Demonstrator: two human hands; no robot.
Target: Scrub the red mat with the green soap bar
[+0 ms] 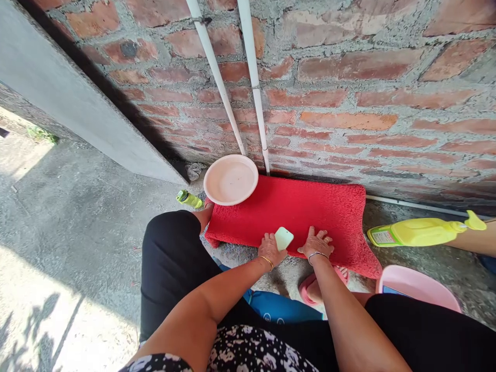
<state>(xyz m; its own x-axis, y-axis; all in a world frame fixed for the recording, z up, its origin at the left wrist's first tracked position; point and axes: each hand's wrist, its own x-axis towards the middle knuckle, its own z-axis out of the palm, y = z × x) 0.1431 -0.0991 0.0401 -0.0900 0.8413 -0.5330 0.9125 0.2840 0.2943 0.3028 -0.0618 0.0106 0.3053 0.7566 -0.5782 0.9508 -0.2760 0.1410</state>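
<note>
Left hand [272,249] is closed around a pale green slab [284,238]; right hand [316,244] rests, fingers spread, on red cloth [298,204]. Pale pink basin [231,180] occupies the cloth's far-left corner.

Pale green block [284,238], round corners, in left hand [271,249]. Red fuzzy cloth [289,204], spread wide, under right hand [316,245], reaching past both hands on each side.

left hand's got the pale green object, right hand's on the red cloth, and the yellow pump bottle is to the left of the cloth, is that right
Not quite: the head view shows the yellow pump bottle to the right of the red cloth. The left hand does have the pale green object, and the right hand is on the cloth.
</note>
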